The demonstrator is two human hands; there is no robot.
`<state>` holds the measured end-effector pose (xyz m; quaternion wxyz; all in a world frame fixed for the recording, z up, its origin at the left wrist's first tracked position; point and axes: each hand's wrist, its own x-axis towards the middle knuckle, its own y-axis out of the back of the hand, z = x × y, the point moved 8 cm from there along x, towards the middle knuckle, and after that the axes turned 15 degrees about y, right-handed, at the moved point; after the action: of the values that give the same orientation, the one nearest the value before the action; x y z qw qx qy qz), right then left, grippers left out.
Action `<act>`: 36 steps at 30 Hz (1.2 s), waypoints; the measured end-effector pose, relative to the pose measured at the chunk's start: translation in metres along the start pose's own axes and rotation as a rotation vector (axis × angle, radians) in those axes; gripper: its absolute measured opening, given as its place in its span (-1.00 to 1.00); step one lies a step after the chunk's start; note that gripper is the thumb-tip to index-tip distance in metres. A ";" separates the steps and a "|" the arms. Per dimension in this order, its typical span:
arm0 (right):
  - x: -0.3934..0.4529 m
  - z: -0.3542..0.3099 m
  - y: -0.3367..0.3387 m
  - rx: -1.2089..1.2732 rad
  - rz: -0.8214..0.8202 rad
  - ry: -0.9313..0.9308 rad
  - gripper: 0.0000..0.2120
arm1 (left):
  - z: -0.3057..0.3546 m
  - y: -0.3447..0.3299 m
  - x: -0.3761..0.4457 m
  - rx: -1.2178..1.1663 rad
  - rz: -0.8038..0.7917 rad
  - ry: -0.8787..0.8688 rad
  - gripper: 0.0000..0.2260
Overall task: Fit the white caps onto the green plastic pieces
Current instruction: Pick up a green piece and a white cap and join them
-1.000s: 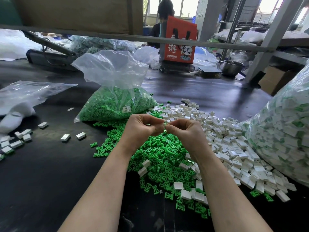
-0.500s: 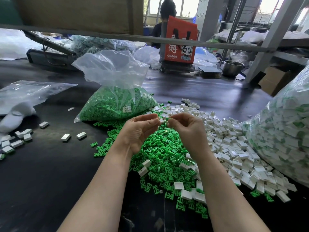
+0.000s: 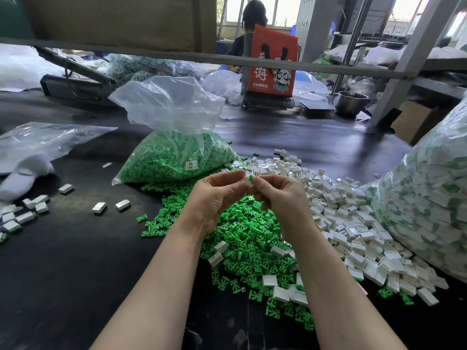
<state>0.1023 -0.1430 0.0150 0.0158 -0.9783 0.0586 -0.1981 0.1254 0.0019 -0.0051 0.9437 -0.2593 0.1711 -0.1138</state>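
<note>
Head view, hands: left hand [image 3: 218,198] and right hand [image 3: 280,198] raised together above the loose heap, fingertips meeting at centre.
Left hand, grasp: fingers curled, thumb and forefinger pinching a white cap [image 3: 245,182] at the meeting point.
Right hand, grasp: fingers curled, pinching a green piece [image 3: 251,178] whose tip shows just above the fingertips, touching the white cap; depth of seating between the two not discernible.
Green plastic pieces, loose [image 3: 250,233]: spread in a heap on the black table [image 3: 75,274], directly beneath and in front of both hands.
White caps, loose [image 3: 341,213]: heaped to the right of the green heap, the two heaps mingling along their shared edge; a few caps lying on top of the green pieces.
Green stock: clear plastic bag of green pieces [image 3: 177,157], mouth open and standing up, behind the green heap.
Right edge: large clear bag [image 3: 429,198] packed with white and green parts, resting against the white heap.
Left edge: small scatter of white capped parts [image 3: 25,213] well apart from the heaps, beside a flat clear bag [image 3: 43,142].
Background: red printed bag [image 3: 271,64] and metal pot [image 3: 350,102] at the far side of the table; a seated person [image 3: 249,29] behind the red bag.
</note>
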 end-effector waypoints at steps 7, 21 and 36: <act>0.000 0.001 -0.001 0.057 0.017 -0.031 -0.95 | -0.001 0.002 -0.001 0.146 0.038 -0.014 -0.79; 0.002 0.003 0.001 -0.128 -0.025 -0.026 -0.94 | 0.010 -0.001 -0.008 0.354 0.115 -0.121 -0.90; 0.000 -0.003 0.002 -0.260 -0.141 0.013 -0.94 | 0.015 -0.007 -0.011 0.562 0.118 -0.210 -0.86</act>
<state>0.1015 -0.1447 0.0174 -0.1256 -0.9725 0.0151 -0.1958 0.1199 0.0059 0.0138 0.9959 0.0117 0.0491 -0.0744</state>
